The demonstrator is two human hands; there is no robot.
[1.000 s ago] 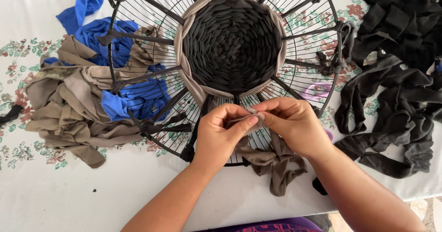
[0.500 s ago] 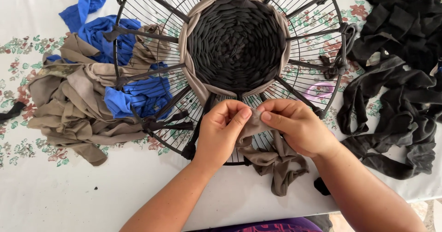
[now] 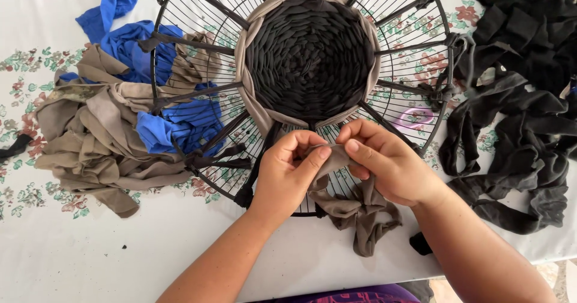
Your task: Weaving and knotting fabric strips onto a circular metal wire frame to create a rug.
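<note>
A round black wire fan guard lies on the table, its centre woven with dark fabric strips ringed by a tan band. My left hand and my right hand meet at the guard's near edge. Both pinch the same tan fabric strip between thumb and fingers. The strip's loose end hangs crumpled below the hands onto the table. Black strips are tied along several of the guard's spokes.
A heap of tan strips and blue strips lies to the left, partly under the guard. A pile of black strips fills the right. The white tablecloth has a floral border, and the table's edge runs close to me.
Both hands stay at the guard's near edge on the tan strip. The fingers have shifted a little along it, and the view has tilted slightly.
</note>
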